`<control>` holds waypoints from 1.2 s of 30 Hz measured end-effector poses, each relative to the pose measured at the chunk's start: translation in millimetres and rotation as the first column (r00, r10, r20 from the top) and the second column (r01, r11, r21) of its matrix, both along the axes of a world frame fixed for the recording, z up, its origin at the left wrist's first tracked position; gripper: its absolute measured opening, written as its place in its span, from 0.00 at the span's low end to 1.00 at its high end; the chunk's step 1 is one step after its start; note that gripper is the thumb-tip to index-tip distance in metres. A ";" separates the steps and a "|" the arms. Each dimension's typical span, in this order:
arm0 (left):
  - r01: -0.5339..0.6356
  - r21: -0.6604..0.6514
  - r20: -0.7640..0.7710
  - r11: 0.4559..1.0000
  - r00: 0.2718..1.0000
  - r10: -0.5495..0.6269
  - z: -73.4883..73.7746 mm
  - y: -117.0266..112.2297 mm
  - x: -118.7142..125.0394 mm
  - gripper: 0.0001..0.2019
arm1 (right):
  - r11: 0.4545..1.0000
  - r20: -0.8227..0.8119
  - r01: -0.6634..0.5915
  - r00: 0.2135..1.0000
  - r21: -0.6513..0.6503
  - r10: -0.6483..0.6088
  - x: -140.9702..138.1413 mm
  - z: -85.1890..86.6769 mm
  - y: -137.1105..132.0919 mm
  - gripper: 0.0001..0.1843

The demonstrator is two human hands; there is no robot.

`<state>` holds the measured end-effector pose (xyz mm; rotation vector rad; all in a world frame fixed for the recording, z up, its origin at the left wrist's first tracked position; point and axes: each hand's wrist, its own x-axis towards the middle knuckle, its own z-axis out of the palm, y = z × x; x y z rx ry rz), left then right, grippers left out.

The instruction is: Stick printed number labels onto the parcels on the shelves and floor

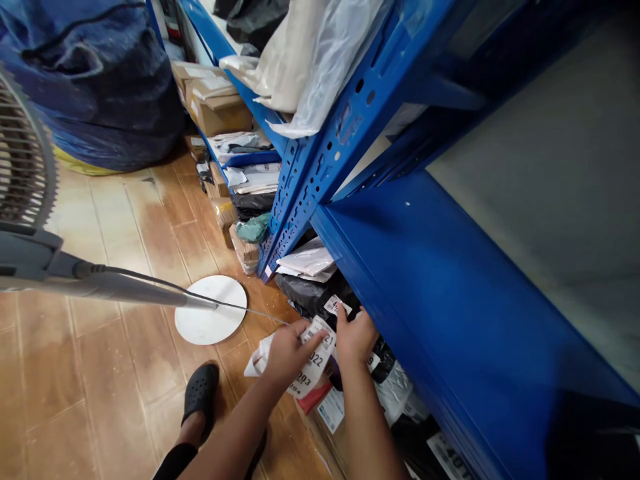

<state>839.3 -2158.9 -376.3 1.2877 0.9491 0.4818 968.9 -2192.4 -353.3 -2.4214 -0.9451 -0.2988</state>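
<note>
My left hand [290,350] is closed on a strip of white number labels [314,363], its thumb lying over the printed digits. The strip's loose end hangs to the left of the fingers. Beside it, under the blue shelf, my right hand [357,337] has its thumb up against a small white number sticker [331,305] on a black plastic parcel [307,291]. Its fingers bend round the black plastic and are partly hidden. Below both hands lie a red packet [313,398] and a parcel with a white shipping label [332,409].
A blue metal shelf [425,267] overhangs the parcels on the right. Its perforated upright [300,193] stands ahead. A fan with a white round base [210,327] is on the left, its cord stretching toward my hands. A large blue sack [100,87] stands behind it.
</note>
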 end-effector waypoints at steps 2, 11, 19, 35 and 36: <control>-0.034 0.205 0.065 0.978 0.998 0.022 3.8 11.1 -14.1 0.13 | 0.994 0.110 -0.105 0.989 0.013 0.103 -7.8 7.2 11.2 0.21; -0.048 0.374 0.270 0.926 0.961 -0.059 2.4 72.3 -16.8 0.10 | 0.787 -0.113 -0.617 0.783 -0.010 0.612 8.0 25.4 53.0 0.21; 0.037 -0.148 0.363 0.988 0.931 0.020 -13.6 78.0 15.3 0.21 | 0.856 -0.286 -0.514 0.813 0.057 0.507 9.5 19.2 45.4 0.21; -0.178 -0.150 0.105 0.972 0.975 0.195 -24.0 75.6 60.1 0.12 | 0.988 -0.205 -0.154 0.966 0.031 0.157 7.3 2.1 51.9 0.21; -0.181 -0.136 0.074 0.974 0.979 0.192 -22.3 74.7 59.2 0.12 | 0.988 -0.202 -0.149 0.967 0.038 0.153 7.2 0.3 52.7 0.21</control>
